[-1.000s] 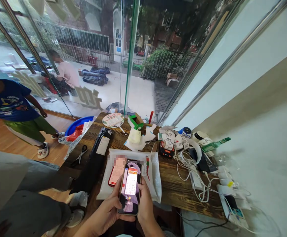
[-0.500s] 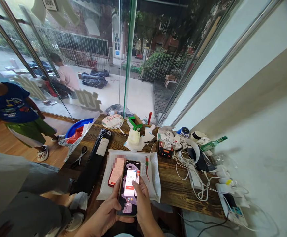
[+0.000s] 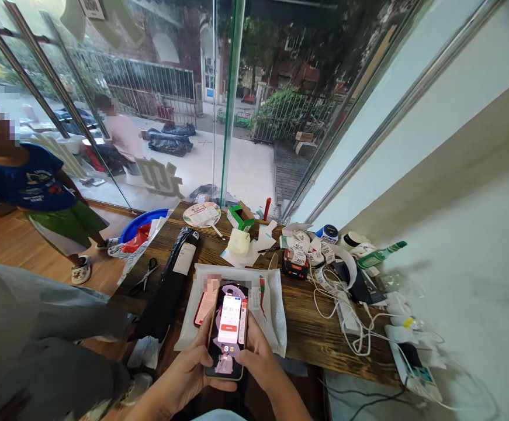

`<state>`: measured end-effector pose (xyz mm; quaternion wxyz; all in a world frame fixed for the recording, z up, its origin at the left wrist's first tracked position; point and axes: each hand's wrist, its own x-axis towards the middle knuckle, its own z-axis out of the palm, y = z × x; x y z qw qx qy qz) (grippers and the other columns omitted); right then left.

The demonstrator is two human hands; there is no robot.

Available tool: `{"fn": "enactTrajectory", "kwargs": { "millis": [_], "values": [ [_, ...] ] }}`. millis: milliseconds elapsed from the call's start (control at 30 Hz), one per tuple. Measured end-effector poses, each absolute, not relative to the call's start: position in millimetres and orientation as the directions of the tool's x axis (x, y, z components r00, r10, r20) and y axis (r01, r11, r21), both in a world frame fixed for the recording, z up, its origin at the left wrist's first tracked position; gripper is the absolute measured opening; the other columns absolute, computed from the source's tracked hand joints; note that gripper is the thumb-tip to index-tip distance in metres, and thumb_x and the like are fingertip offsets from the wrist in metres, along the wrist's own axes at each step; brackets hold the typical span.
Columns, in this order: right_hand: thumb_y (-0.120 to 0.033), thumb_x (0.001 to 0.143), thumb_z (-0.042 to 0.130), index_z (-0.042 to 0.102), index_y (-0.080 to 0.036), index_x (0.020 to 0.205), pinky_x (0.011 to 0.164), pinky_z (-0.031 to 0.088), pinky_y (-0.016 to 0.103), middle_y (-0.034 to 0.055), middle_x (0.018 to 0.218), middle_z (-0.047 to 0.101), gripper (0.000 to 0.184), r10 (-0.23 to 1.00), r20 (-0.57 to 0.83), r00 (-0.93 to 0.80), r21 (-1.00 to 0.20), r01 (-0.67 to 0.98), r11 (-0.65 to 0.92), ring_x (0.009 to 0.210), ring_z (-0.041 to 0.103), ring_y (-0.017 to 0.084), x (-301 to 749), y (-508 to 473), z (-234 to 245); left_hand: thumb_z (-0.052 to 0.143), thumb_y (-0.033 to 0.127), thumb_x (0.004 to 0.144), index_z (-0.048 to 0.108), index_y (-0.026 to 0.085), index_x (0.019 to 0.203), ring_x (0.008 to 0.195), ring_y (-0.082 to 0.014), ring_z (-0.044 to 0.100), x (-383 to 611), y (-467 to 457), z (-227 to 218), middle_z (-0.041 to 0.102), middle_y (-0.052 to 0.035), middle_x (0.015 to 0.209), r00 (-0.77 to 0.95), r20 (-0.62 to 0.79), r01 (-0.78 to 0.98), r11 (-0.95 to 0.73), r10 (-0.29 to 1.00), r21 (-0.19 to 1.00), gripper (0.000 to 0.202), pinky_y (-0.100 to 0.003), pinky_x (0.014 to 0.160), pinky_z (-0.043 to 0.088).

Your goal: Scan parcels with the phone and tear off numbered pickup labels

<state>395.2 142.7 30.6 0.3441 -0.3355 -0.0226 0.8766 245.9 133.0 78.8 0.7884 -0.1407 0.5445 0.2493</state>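
Between my two hands is a smartphone (image 3: 227, 330), its lit screen showing a white timer panel with a red button. My left hand (image 3: 190, 362) wraps its left edge and lower corner, thumb on the front. On the opposite edge, my right hand (image 3: 256, 356) grips it with the thumb over the lower right of the screen. Under and beyond the phone lies a white padded mailer (image 3: 276, 310). A second phone (image 3: 202, 310) with a red edge and a pinkish screen rests on the mailer, partly hidden by the held one.
Left of the mailer lie a black wrapped parcel (image 3: 166, 286) and scissors (image 3: 145, 275). A label printer (image 3: 295, 269), tangled white cables (image 3: 359, 339) and a green bottle (image 3: 383, 255) crowd the right. One person (image 3: 39, 187) stands at left, another's grey trousers (image 3: 56, 362) nearer.
My right thumb has moved down from the middle of the screen to its lower right. The person in the blue shirt has shifted slightly. The whole view has tilted a little.
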Motion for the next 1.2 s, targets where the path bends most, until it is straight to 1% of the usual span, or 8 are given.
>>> {"fn": "enactTrajectory", "kwargs": {
  "millis": [167, 400, 700, 867, 933, 1033, 1100, 1200],
  "values": [
    [-0.015, 0.061, 0.051, 0.028, -0.014, 0.133, 0.091, 0.04, 0.035, 0.012, 0.125, 0.052, 0.075, 0.608, -0.583, -0.539, -0.194, -0.635, -0.748, 0.104, 0.056, 0.022, 390.2, 138.4, 18.3, 0.051, 0.014, 0.076, -0.019, 0.034, 0.144, 0.08, -0.0168, 0.056, 262.2, 145.1, 85.6, 0.048, -0.0106, 0.125, 0.113, -0.974, -0.432, 0.892, 0.198, 0.132, 0.099, -0.038, 0.061, 0.055],
    [-0.027, 0.069, 0.051, 0.024, -0.012, 0.135, 0.099, 0.037, 0.039, 0.0133, 0.128, 0.05, 0.072, 0.643, -0.658, -0.392, -0.274, -0.67, -0.69, 0.115, 0.05, 0.025, 373.7, 126.5, 2.7, 0.064, 0.033, 0.074, 0.014, 0.025, 0.145, 0.077, -0.0167, 0.059, 275.8, 146.6, 79.9, 0.046, -0.0098, 0.13, -0.077, -0.97, -0.233, 0.941, 0.232, 0.243, 0.087, -0.025, 0.045, 0.051],
    [-0.035, 0.076, 0.056, 0.047, -0.015, 0.123, 0.097, 0.038, 0.035, 0.0081, 0.117, 0.058, 0.052, 0.593, -0.748, -0.298, -0.364, -0.562, -0.742, 0.109, 0.053, 0.022, 374.4, 132.5, 9.0, 0.054, 0.023, 0.082, 0.01, 0.027, 0.145, 0.085, -0.0183, 0.061, 274.0, 154.7, 86.4, 0.039, -0.0083, 0.138, -0.059, -0.974, -0.221, 0.949, 0.217, 0.224, 0.077, -0.025, 0.046, 0.052],
    [-0.041, 0.084, 0.054, 0.055, -0.014, 0.11, 0.092, 0.041, 0.031, 0.0081, 0.112, 0.059, 0.038, 0.68, -0.694, -0.238, -0.582, -0.372, -0.723, 0.102, 0.054, 0.019, 381.3, 146.1, 10.7, 0.05, 0.018, 0.08, 0.005, 0.026, 0.146, 0.078, -0.0151, 0.06, 275.0, 155.6, 87.9, 0.039, -0.0096, 0.139, -0.038, -0.972, -0.248, 0.94, 0.232, 0.234, 0.08, -0.024, 0.047, 0.051],
    [-0.042, 0.084, 0.053, 0.054, -0.014, 0.108, 0.09, 0.042, 0.03, 0.008, 0.111, 0.059, 0.037, 0.706, -0.681, -0.192, -0.623, -0.355, -0.698, 0.099, 0.054, 0.019, 380.8, 153.1, 8.9, 0.048, 0.015, 0.077, 0.005, 0.021, 0.147, 0.075, -0.0127, 0.06, 273.9, 154.3, 85.9, 0.04, -0.0106, 0.138, -0.038, -0.969, -0.304, 0.921, 0.244, 0.244, 0.083, -0.023, 0.056, 0.052],
    [-0.048, 0.077, 0.059, 0.052, -0.014, 0.106, 0.087, 0.044, 0.031, 0.008, 0.11, 0.059, 0.045, 0.649, -0.749, -0.137, -0.537, -0.449, -0.714, 0.097, 0.056, 0.02, 376.3, 165.4, 4.6, 0.046, 0.01, 0.07, 0.014, 0.014, 0.147, 0.084, -0.0116, 0.059, 270.9, 150.0, 80.5, 0.045, -0.0094, 0.134, -0.031, -0.963, -0.348, 0.9, 0.269, 0.263, 0.083, -0.018, 0.068, 0.048],
    [-0.051, 0.073, 0.063, 0.052, -0.014, 0.106, 0.088, 0.044, 0.031, 0.0083, 0.109, 0.06, 0.051, 0.586, -0.801, -0.124, -0.46, -0.499, -0.735, 0.099, 0.057, 0.021, 372.5, 172.6, 2.2, 0.046, 0.011, 0.068, 0.019, 0.015, 0.147, 0.083, -0.0114, 0.058, 268.0, 144.7, 75.3, 0.043, -0.0074, 0.136, -0.001, -0.96, -0.34, 0.902, 0.282, 0.265, 0.083, -0.017, 0.066, 0.046],
    [-0.053, 0.073, 0.065, 0.053, -0.013, 0.104, 0.086, 0.045, 0.031, 0.0094, 0.106, 0.062, 0.051, 0.58, -0.806, -0.113, -0.474, -0.464, -0.748, 0.095, 0.058, 0.021, 367.2, 175.6, -0.8, 0.047, 0.013, 0.067, 0.016, 0.019, 0.148, 0.075, -0.0105, 0.057, 261.5, 132.8, 64.6, 0.036, -0.0075, 0.142, 0.028, -0.953, -0.332, 0.902, 0.302, 0.276, 0.087, -0.02, 0.06, 0.044]
  ]
}}
